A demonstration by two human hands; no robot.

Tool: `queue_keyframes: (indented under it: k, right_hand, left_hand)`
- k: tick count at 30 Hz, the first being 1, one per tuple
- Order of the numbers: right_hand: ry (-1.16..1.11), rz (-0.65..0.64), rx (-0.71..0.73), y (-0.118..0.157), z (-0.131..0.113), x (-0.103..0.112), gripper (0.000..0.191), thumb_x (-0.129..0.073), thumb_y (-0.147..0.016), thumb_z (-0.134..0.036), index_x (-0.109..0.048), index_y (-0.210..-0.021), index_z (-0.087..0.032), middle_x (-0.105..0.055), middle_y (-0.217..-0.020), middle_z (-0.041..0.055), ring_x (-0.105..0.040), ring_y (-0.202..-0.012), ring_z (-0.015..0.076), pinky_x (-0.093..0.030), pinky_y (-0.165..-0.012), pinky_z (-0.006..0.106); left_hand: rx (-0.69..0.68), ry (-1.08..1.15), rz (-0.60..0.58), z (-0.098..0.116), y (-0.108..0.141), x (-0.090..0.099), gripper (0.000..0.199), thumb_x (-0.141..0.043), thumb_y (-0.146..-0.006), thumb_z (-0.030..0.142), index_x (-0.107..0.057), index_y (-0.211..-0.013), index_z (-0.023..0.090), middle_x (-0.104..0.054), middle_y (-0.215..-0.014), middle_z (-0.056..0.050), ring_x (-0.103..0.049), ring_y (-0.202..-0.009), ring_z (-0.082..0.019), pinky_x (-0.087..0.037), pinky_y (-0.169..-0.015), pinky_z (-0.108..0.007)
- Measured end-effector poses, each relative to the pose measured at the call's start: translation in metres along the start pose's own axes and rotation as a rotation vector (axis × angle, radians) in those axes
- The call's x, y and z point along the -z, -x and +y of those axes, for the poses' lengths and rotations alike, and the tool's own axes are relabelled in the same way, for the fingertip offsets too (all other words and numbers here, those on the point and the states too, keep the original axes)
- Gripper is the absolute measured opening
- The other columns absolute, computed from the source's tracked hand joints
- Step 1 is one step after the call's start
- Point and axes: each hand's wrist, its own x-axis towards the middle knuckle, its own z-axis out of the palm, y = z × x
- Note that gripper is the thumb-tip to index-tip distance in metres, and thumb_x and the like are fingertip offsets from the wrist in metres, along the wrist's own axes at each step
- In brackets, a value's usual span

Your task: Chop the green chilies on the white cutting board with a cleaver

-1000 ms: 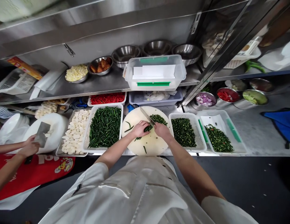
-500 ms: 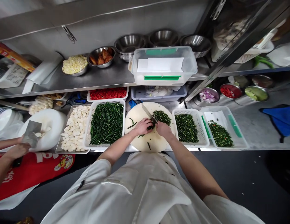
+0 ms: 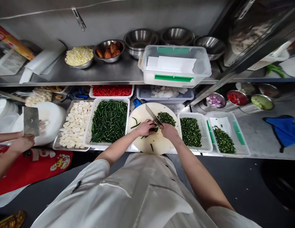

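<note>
On the round white cutting board, my right hand is closed round the handle of a knife, whose blade points up and to the left. Just left of it, my left hand presses several green chilies against the board beside the blade. Chopped green chilies lie in a pile at the board's upper right. A few whole chilies lie loose at its left and near edge. Left of the board is a white basket of whole green chilies; right of it, a basket of chopped ones.
At the left, a co-worker's hand holds a cleaver over another board. A tray of white slices stands between. A clear tub and metal bowls sit on the shelf above. A blue cloth lies far right.
The camera view has shifted slightly. My hands and knife stay at nearly the same place on the board. The co-worker's cleaver is now more upright.
</note>
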Motion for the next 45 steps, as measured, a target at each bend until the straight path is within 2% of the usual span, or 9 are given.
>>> queue_keyframes:
  k: [4,8,14,19,24,29,35,41,45]
  right_hand:
    - [-0.004,-0.003,-0.047,0.003,-0.005,-0.002,0.039,-0.04,-0.113,-0.037,-0.066,-0.133,-0.016,-0.076,-0.123,0.0186,-0.074,-0.116,0.0295,-0.052,-0.095,0.034]
    - [-0.019,-0.022,-0.012,0.005,-0.007,-0.001,0.037,-0.04,-0.113,-0.037,-0.068,-0.129,-0.018,-0.076,-0.123,0.0182,-0.073,-0.116,0.03,-0.052,-0.096,0.035]
    - [0.012,-0.042,-0.048,0.009,-0.013,-0.001,0.04,-0.038,-0.114,-0.037,-0.064,-0.135,-0.016,-0.076,-0.126,0.0193,-0.073,-0.118,0.0283,-0.052,-0.097,0.034]
    - [0.032,-0.016,0.006,0.014,-0.014,0.001,0.039,-0.039,-0.113,-0.038,-0.068,-0.128,-0.016,-0.076,-0.121,0.0204,-0.074,-0.116,0.0297,-0.053,-0.095,0.034]
    - [0.012,-0.053,-0.045,0.014,-0.018,-0.003,0.038,-0.039,-0.113,-0.035,-0.064,-0.134,-0.016,-0.076,-0.122,0.0193,-0.074,-0.115,0.0292,-0.053,-0.094,0.034]
    - [0.003,-0.023,0.009,0.018,-0.013,0.0,0.036,-0.041,-0.112,-0.037,-0.068,-0.125,-0.018,-0.077,-0.12,0.0176,-0.074,-0.115,0.0296,-0.053,-0.093,0.034]
    - [0.0,-0.055,-0.065,0.021,-0.016,-0.009,0.039,-0.038,-0.113,-0.037,-0.064,-0.134,-0.016,-0.075,-0.125,0.0192,-0.073,-0.116,0.0289,-0.052,-0.096,0.035]
    - [0.009,-0.071,-0.039,0.023,-0.013,-0.007,0.039,-0.039,-0.113,-0.04,-0.066,-0.132,-0.018,-0.075,-0.123,0.0197,-0.072,-0.116,0.0304,-0.052,-0.095,0.035]
    - [0.005,-0.073,-0.06,0.025,-0.019,-0.009,0.04,-0.036,-0.114,-0.036,-0.063,-0.136,-0.016,-0.074,-0.127,0.0198,-0.072,-0.117,0.0292,-0.051,-0.095,0.034]
  left_hand:
    - [0.002,-0.008,-0.002,0.0,0.002,0.003,0.027,-0.068,-0.098,0.042,-0.075,-0.116,0.023,-0.064,-0.125,-0.011,-0.053,-0.125,-0.029,-0.047,-0.112,-0.044]
    - [0.004,-0.01,0.001,0.001,0.004,0.004,0.026,-0.064,-0.101,0.042,-0.074,-0.116,0.024,-0.063,-0.127,-0.011,-0.054,-0.123,-0.028,-0.048,-0.11,-0.042]
    - [0.03,-0.031,0.043,0.004,0.008,0.002,0.024,-0.061,-0.103,0.042,-0.074,-0.11,0.023,-0.064,-0.121,-0.011,-0.054,-0.121,-0.028,-0.049,-0.108,-0.042]
    - [0.045,-0.041,0.05,0.007,0.013,0.001,0.027,-0.067,-0.099,0.042,-0.073,-0.119,0.025,-0.063,-0.128,-0.011,-0.053,-0.122,-0.028,-0.049,-0.107,-0.044]
    - [0.08,-0.08,0.054,0.01,0.017,-0.002,0.025,-0.066,-0.099,0.042,-0.074,-0.114,0.023,-0.063,-0.128,-0.011,-0.054,-0.12,-0.028,-0.049,-0.105,-0.044]
    - [0.089,-0.082,0.062,0.012,0.02,0.0,0.028,-0.066,-0.099,0.041,-0.072,-0.121,0.025,-0.063,-0.126,-0.011,-0.054,-0.121,-0.028,-0.048,-0.105,-0.044]
    - [0.088,-0.087,0.071,0.014,0.021,-0.003,0.021,-0.059,-0.102,0.038,-0.074,-0.11,0.025,-0.063,-0.125,-0.01,-0.056,-0.119,-0.027,-0.049,-0.104,-0.043]
    - [0.121,-0.035,0.064,0.014,0.023,-0.002,0.025,-0.063,-0.099,0.035,-0.074,-0.12,0.028,-0.064,-0.128,-0.01,-0.055,-0.122,-0.028,-0.047,-0.107,-0.045]
    - [0.154,-0.045,0.065,0.016,0.024,-0.005,0.023,-0.062,-0.098,0.034,-0.075,-0.116,0.027,-0.064,-0.129,-0.01,-0.055,-0.122,-0.028,-0.045,-0.108,-0.046]
